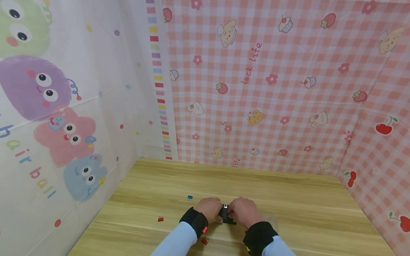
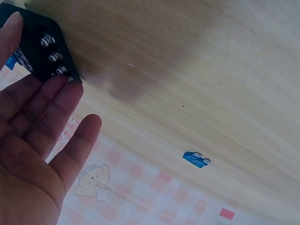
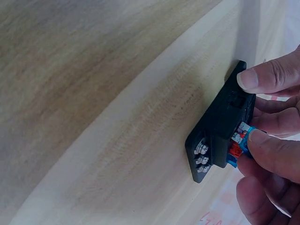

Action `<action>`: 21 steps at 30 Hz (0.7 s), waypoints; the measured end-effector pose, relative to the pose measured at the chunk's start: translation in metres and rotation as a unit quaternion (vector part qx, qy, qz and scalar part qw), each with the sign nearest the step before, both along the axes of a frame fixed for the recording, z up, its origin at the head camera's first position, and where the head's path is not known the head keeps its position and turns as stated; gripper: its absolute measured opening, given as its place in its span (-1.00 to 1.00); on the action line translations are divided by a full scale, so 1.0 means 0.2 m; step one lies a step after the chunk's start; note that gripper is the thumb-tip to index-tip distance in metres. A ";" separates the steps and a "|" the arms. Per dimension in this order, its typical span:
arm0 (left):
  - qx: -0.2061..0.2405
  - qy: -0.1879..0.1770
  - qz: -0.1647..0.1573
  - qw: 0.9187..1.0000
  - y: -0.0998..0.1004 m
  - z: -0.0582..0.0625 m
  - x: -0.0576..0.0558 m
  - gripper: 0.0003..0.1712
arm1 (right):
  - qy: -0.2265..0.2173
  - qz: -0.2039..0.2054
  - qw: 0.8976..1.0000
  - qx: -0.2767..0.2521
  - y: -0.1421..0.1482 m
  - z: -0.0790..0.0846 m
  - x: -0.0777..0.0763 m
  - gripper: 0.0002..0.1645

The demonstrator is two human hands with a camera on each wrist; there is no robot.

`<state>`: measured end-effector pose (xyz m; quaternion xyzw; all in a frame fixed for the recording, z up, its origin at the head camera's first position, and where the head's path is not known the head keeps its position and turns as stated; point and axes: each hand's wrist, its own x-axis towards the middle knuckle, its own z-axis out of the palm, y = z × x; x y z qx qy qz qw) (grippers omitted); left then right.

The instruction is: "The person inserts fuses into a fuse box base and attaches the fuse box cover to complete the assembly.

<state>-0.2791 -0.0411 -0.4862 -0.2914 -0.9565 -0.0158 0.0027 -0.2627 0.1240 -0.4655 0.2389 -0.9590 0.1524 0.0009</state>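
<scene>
A black fuse block point(image 1: 229, 219) with metal screw terminals is on or just above the table between both hands. My left hand point(image 1: 209, 209) grips its edge, with the thumb on one face and fingers on the other in the left wrist view. My right hand point(image 1: 246, 212) pinches a blue blade fuse point(image 3: 251, 134) at the block's raised middle. Beside that fuse, red and blue parts point(image 3: 235, 150) show in the block. How deep the pinched fuse sits is hidden by the fingertips. Another blue blade fuse point(image 2: 196, 159) lies loose on the table.
Two small red pieces, apparently fuses, lie on the wooden table point(image 1: 304, 213): one red piece point(image 1: 161, 219) at left, another red piece point(image 1: 205, 241) near the left wrist. A faint clear object point(image 1: 271, 222) is beside the right wrist. Patterned cloth walls point(image 1: 269, 135) enclose the table's back and sides.
</scene>
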 end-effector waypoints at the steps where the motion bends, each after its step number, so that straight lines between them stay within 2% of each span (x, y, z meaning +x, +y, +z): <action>1: 0.000 0.001 0.000 1.000 0.00 0.00 0.00 -0.65 | 0.000 -0.001 1.000 0.000 0.00 0.00 0.00 -0.90; 8: -0.004 0.006 -0.003 1.000 0.00 0.00 0.00 -0.65 | 0.041 0.020 0.999 0.016 0.00 -0.02 0.01 -0.84; 14: -0.009 0.039 -0.014 0.999 -0.01 -0.02 0.01 -0.63 | 0.071 0.030 0.997 0.020 -0.01 -0.03 0.01 -0.83; 16: -0.008 0.047 -0.017 0.999 -0.01 -0.03 0.00 -0.62 | 0.075 0.032 0.997 0.019 -0.01 -0.04 0.01 -0.82; 21: 0.000 0.040 -0.017 0.999 -0.01 -0.03 0.00 -0.63 | 0.068 0.041 0.997 0.021 -0.01 -0.04 0.01 -0.79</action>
